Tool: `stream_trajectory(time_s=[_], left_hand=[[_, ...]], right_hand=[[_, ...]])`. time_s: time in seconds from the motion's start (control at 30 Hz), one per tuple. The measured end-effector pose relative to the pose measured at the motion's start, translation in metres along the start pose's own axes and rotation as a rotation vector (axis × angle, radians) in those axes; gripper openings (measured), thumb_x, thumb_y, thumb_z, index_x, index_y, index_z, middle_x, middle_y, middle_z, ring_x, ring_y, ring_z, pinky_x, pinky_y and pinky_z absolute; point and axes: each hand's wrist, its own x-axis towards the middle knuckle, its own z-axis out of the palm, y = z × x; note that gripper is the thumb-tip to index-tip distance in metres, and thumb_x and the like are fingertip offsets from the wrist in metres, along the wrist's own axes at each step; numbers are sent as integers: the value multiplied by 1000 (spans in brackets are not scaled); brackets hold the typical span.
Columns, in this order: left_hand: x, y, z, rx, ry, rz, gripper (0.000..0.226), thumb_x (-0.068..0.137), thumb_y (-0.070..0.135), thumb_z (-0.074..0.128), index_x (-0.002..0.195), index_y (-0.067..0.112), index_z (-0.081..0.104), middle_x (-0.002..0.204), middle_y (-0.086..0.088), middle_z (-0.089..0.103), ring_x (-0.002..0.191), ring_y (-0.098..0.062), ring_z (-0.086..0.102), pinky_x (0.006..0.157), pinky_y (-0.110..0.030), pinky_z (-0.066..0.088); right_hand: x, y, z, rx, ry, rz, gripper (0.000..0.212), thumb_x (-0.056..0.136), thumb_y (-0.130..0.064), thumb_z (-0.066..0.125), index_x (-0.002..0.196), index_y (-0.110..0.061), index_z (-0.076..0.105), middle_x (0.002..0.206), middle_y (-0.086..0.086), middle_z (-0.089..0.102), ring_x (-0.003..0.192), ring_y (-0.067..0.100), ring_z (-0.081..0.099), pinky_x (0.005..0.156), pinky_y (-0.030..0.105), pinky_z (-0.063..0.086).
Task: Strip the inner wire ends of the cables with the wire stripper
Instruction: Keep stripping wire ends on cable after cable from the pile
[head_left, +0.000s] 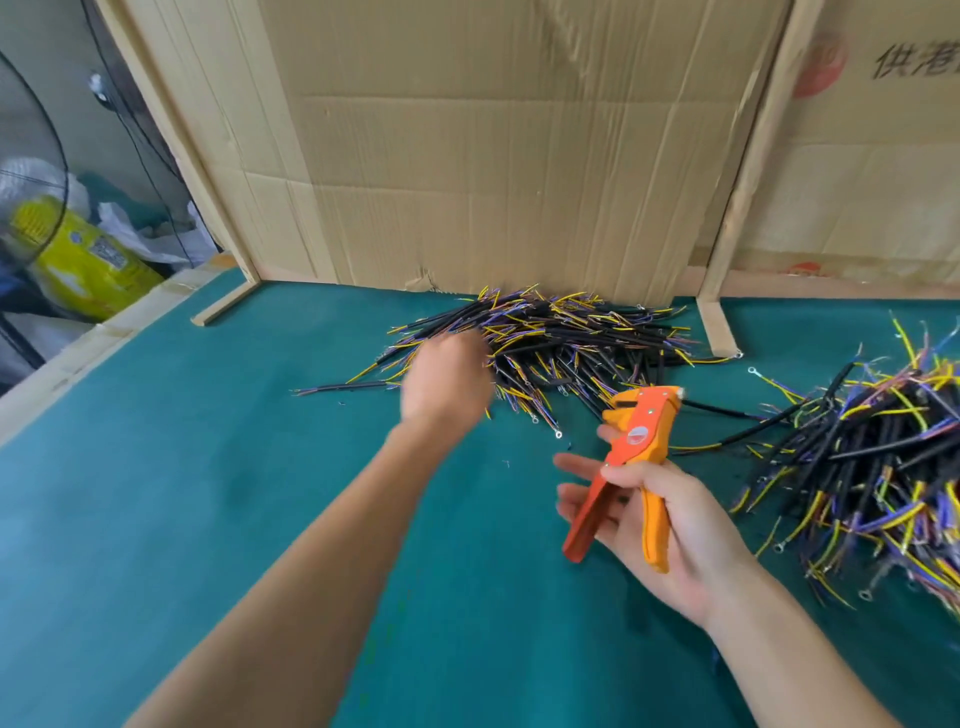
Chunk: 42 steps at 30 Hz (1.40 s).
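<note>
An orange wire stripper (631, 457) is upright in my right hand (670, 525), its handles spread apart and its jaws pointing up and away. My thumb lies over the top handle and my fingers stretch under the lower one. My left hand (447, 382), blurred, reaches out to the left edge of a pile of black cables (561, 338) with yellow and purple inner wires, lying against the cardboard at the back. Whether it holds a cable cannot be made out. A second cable pile (883, 467) lies at the right.
The work surface is a green mat (208, 493) with a wooden edge on the left. A cardboard wall (493, 156) stands at the back between wooden posts. A fan guard and a yellow bag (78, 260) sit beyond the left edge.
</note>
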Motion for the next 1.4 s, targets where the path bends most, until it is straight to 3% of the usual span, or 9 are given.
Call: stream_trajectory(time_s=[0.1,0.23,0.37,0.6,0.87,0.97,1.1,1.23,1.4], left_hand=[[-8,-68,-1,122,-7,-184,32,87,2,48,115,9,63,118,-17,59,118,-38,51,88,-43,47],[-12,-96,8,146,37,-91,28,96,9,53,121,6,64,120,-21,57,115,-40,46,98,-42,37],[-2,-104,4,163,45,-101,23,98,12,56,116,5,69,116,-23,59,112,-42,48,98,-42,36],[-3,-116,-5,259,95,-14,13,97,15,58,99,11,70,99,-12,66,100,-36,52,83,-44,42],[-3,-117,-26,199,111,78,15,98,16,60,110,10,67,102,-15,66,94,-41,61,80,-46,47],[-4,-101,-44,34,155,18,8,95,13,62,99,16,68,86,-7,70,84,-30,67,75,-39,51],[-36,-49,-48,-568,141,-79,17,90,7,70,80,20,71,62,5,70,56,-14,69,62,-24,58],[-85,1,-9,-1091,-54,-136,16,91,0,70,78,10,71,65,1,66,58,-17,68,57,-26,57],[-111,18,29,-1307,-260,-254,10,94,3,65,85,6,67,76,-10,62,61,-18,68,63,-30,58]], right_hand=[[3,-11,-6,68,145,-145,72,64,-4,70,133,-16,49,119,32,68,88,41,70,86,48,56],[-1,-37,-21,68,382,-415,42,86,3,54,121,-20,46,105,28,71,75,36,72,90,47,56],[-8,-49,-27,-130,496,-577,35,90,2,50,118,-18,46,109,29,68,72,34,71,85,45,59],[-10,-34,-10,-19,167,-323,46,88,-4,51,132,-19,49,110,38,68,83,43,69,80,43,59],[-12,-25,-1,-80,-15,-157,65,78,-10,57,142,-8,47,115,39,65,83,41,70,76,42,61],[-11,-22,-1,-89,-26,-121,66,77,-8,59,143,-15,48,118,38,65,85,42,70,77,44,61],[-9,-19,0,-81,-74,-85,66,79,-3,56,143,-17,49,123,36,64,94,45,69,83,46,61],[-12,-19,3,-76,-165,-39,65,78,-3,59,142,-13,54,132,32,61,92,41,68,79,45,61],[-14,-17,6,-59,-218,-27,65,78,2,57,142,-9,53,135,29,60,81,38,63,73,44,59]])
